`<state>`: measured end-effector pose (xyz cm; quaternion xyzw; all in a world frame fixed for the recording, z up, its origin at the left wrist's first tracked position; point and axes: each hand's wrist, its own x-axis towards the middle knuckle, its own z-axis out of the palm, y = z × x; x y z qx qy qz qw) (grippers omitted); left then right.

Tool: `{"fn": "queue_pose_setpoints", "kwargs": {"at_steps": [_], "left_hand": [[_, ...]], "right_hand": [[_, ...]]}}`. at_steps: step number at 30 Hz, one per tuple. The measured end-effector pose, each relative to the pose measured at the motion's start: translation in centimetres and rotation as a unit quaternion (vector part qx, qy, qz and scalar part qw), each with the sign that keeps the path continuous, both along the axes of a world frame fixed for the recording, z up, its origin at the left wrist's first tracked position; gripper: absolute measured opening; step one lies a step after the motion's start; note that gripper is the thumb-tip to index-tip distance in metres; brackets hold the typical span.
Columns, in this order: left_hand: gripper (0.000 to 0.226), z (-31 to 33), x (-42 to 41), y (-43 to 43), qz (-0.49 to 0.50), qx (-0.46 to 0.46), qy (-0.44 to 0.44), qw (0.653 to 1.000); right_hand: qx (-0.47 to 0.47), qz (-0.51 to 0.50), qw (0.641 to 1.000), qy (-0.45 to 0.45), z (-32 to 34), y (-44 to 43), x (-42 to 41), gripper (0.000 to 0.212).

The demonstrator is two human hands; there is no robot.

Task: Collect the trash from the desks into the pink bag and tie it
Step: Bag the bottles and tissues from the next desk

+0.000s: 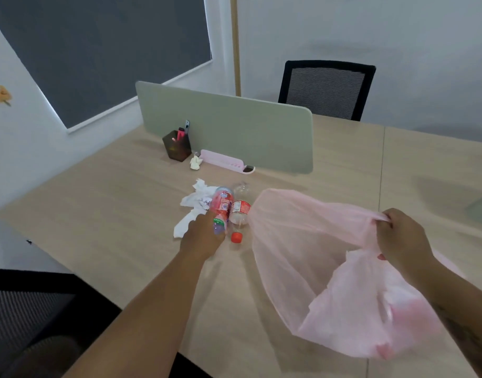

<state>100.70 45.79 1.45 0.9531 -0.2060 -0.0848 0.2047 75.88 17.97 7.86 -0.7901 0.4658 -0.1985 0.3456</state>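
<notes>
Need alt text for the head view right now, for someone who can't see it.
The left hand grips a pink-labelled bottle on a wooden desk, while the right hand holds open a pink bag. A clear bottle, red cap and crumpled tissues lie beside it.

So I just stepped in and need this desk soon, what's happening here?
A person is clearing trash off the desk. Their left hand grips a pink-labelled bottle, while the right hand holds the pink bag open by its rim. On the desk lie a clear bottle with a red cap, crumpled tissues and a small paper wad. The bag isn't tied.
</notes>
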Motion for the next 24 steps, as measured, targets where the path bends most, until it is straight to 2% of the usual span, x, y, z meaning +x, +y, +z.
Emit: {"fn": "queue_pose_setpoints", "kwargs": {"at_steps": [7,15,19,22,24], "left_hand": [[0.063,-4.3,-0.2,-0.1,0.050,0.001,0.062,0.997],[0.056,-4.9,-0.7,1.4,0.114,-0.118,0.106,0.981],[0.059,-3.4,-2.2,3.2,0.208,-0.212,0.169,0.940],[0.043,-1.8,-3.4,5.2,0.259,-0.289,0.193,0.901],[0.034,-0.3,-4.8,6.5,0.259,-0.353,0.213,0.874]], "right_hand": [[-0.030,-0.003,0.999,0.037,-0.7,0.0,1.2,0.027],[-0.063,0.019,0.996,0.056,0.2,-0.5,1.5,0.027],[-0.066,0.034,0.996,0.047,0.9,-0.2,1.5,0.025],[-0.050,0.043,0.997,0.033,1.5,0.1,1.3,0.024],[-0.045,0.060,0.997,0.026,2.2,0.4,0.7,0.023]]}}
